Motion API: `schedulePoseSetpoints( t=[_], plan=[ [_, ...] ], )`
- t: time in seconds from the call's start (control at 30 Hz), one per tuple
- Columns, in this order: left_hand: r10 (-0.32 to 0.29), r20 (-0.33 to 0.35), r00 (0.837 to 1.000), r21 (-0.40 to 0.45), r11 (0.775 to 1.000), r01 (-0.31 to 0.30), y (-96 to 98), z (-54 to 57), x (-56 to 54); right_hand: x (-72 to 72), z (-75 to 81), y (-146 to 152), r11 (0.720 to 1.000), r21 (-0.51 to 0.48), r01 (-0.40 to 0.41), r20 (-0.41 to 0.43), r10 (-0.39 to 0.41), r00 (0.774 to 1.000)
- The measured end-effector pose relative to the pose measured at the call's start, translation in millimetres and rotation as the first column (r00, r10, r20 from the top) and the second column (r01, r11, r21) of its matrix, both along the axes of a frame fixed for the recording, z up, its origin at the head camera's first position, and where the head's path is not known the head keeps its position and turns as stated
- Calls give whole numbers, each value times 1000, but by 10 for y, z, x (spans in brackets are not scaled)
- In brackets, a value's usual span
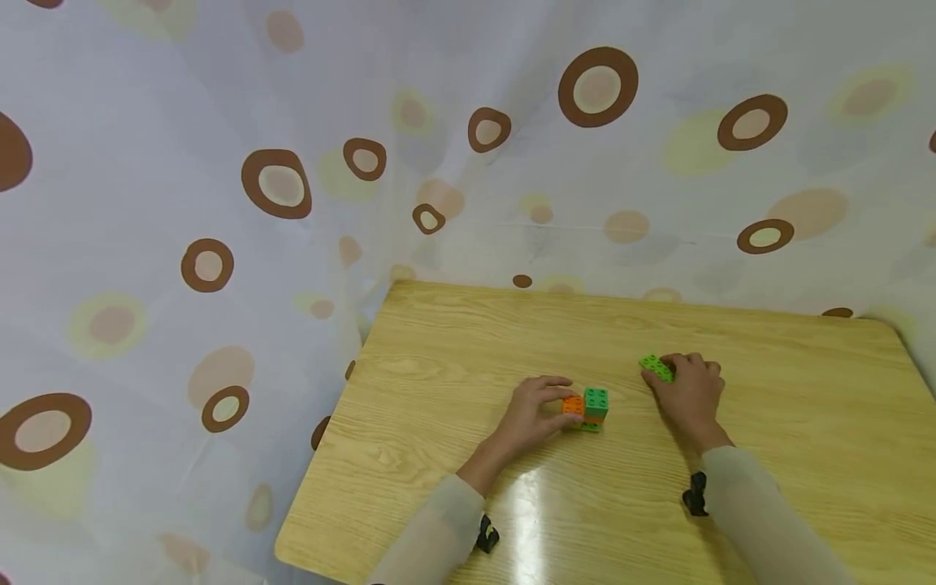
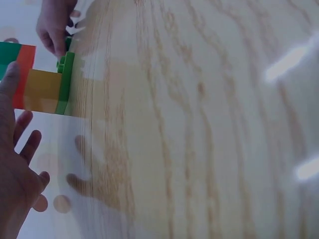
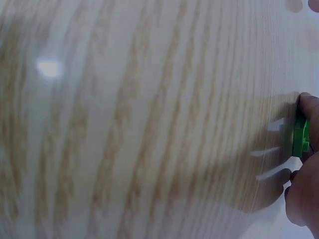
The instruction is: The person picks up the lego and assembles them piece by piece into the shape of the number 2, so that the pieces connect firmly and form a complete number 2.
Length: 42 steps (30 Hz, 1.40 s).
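A small stack of toy building bricks stands on the table, with a green brick point(image 1: 595, 396) at its top and a flat green base point(image 2: 65, 84). Between these, an orange-red brick point(image 2: 26, 74) and a yellowish brick point(image 2: 43, 90) show in the left wrist view. My left hand point(image 1: 532, 413) pinches the stack at its orange brick point(image 1: 573, 405), thumb and index finger on opposite sides. Farther right, my right hand point(image 1: 693, 396) holds a flat light-green brick point(image 1: 656, 368) between thumb and fingers, low over the table. The right wrist view shows that green brick point(image 3: 300, 134) edge-on.
The wooden table point(image 1: 453, 341) carries the bricks and both forearms. Behind it and along its left side hangs a white patterned sheet point(image 1: 526, 187). Black straps point(image 1: 696, 494) show at the cuffs.
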State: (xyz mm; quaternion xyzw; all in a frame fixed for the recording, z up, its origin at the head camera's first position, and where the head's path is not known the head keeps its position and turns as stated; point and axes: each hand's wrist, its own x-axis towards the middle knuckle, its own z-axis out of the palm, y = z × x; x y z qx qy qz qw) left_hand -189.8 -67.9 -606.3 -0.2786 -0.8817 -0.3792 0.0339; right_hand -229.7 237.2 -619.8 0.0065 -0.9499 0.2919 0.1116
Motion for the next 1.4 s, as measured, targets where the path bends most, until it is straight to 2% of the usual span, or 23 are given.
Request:
schedulePoseSetpoints(
  t=[0.13,0.23,0.47,0.63,0.77,0.9,1.1,1.2,1.4],
  plan=[
    [1,6,1000,0,1000,-1,10,7,4,28,29,-12,999,-7,-42,-23,42,999],
    [3,17,1000,6,1000,-3,13,1,6,39,138,-68,994,-43,-96,-56,94,994],
    [10,41,999,15,1000,-10,10,-30,7,125,684,-314,965,-111,-238,-169,218,961],
    [14,58,998,-1,1000,-14,4,-33,7,232,1078,-465,940,-104,-324,-213,297,931],
    [15,58,998,-1,1000,-15,10,-28,-2,321,1314,-555,920,-76,-384,-250,355,901],
    [5,35,999,15,1000,-5,25,-10,-7,410,1463,-620,902,-50,-429,-260,403,878],
    [-6,14,1000,18,1000,5,17,10,-13,485,1467,-674,872,-32,-488,-219,471,855],
    [0,21,1000,17,1000,-1,7,-6,-16,497,1375,-684,852,-37,-522,-172,509,843],
    [-8,113,994,66,998,1,2,-17,-10,498,1112,-712,835,-54,-548,-99,541,835]
  ],
)
